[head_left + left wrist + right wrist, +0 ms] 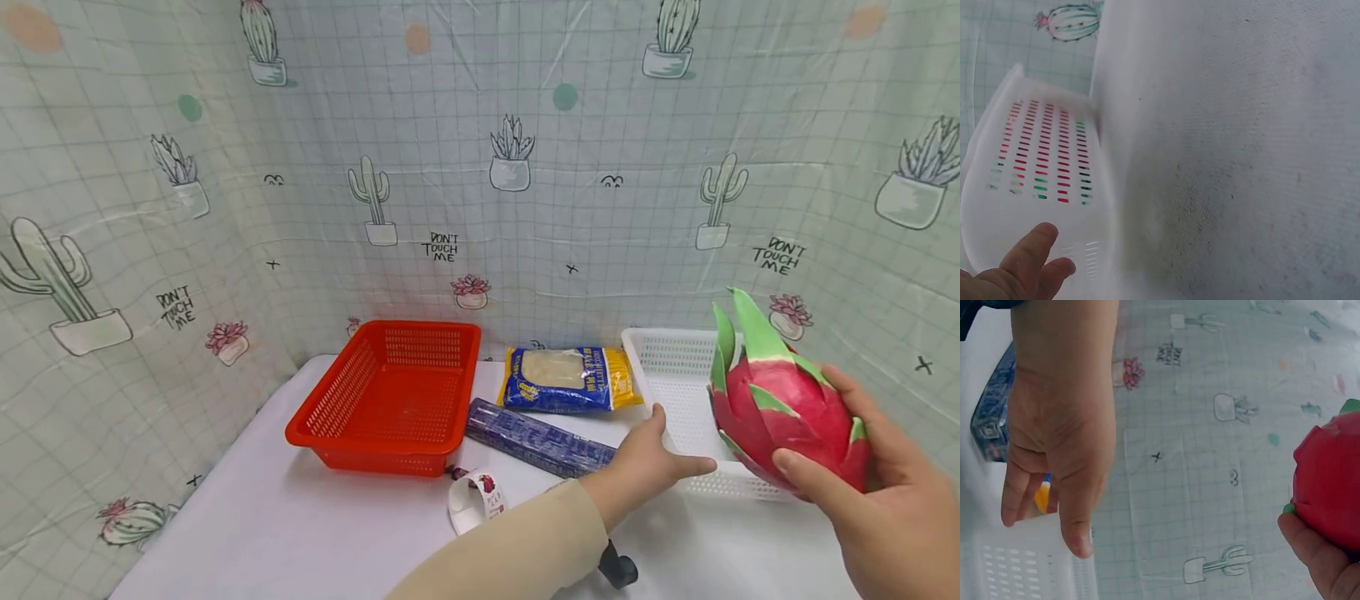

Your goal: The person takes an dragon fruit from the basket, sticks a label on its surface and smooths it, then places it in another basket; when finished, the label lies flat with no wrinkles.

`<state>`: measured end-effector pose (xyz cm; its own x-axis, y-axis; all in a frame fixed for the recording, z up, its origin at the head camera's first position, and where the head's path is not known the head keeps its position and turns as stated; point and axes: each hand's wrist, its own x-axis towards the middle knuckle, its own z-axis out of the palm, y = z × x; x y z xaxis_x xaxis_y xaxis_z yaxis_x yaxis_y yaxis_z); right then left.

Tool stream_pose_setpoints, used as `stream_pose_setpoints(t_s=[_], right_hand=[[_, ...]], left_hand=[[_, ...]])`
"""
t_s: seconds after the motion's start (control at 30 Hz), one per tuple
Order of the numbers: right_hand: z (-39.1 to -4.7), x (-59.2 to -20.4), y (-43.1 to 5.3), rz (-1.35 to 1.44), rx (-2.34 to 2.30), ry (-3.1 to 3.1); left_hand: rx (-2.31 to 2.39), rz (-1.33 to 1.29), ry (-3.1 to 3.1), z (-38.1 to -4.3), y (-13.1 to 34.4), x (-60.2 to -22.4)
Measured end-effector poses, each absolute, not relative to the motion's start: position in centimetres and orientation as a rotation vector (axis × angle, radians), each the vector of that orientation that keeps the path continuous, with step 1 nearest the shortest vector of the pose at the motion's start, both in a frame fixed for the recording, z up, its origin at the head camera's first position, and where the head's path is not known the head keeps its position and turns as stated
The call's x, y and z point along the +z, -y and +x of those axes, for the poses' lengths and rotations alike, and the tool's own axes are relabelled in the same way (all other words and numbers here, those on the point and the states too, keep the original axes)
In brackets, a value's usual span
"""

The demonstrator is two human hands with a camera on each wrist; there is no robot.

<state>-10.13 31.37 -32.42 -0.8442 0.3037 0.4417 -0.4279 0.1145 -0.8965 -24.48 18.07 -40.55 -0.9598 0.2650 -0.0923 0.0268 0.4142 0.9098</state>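
Note:
A pink-red dragon fruit (791,408) with green leaf tips is held by my right hand (896,492), thumb on the near side and fingers on the far side. The fruit hangs over the right part of a white slotted basket (678,408), hiding some of it. My left hand (637,467) is at the basket's near left corner, thumb spread from straight fingers. In the right wrist view, the left hand (1063,431) reaches down by the basket (1013,553). The left wrist view has two fingertips close to the basket wall (1041,150); contact cannot be told.
A red slotted basket (416,400) stands on the left. Between the baskets lie a blue-and-yellow food packet (558,379) and a long dark-blue box (536,437). A white cup-like object (476,500) and a partly hidden black object (618,568) are nearer. Cactus-print cloth (480,208) hangs behind.

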Motion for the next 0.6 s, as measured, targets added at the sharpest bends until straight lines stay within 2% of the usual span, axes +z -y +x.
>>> stream_pose_setpoints(t_s=[0.17, 0.3, 0.43, 0.6], right_hand=[[-10.2, -32.1, -31.2, 0.108, 1.752, 1.861], [-10.7, -31.6, -31.7, -0.074, 1.510, 2.100], [-12.6, -30.7, -32.1, -0.205, 1.290, 2.337], [-16.1, -29.7, -33.2, -0.110, 1.055, 2.636]], left_hand=[[1.525, 0.219, -2.501, -24.4, -18.5, -40.3], [1.549, 0.196, -2.509, -24.3, -18.8, -40.3], [1.529, 0.187, -2.536, -24.3, -19.1, -40.5], [1.524, 0.220, -2.524, -24.2, -19.0, -40.7]])
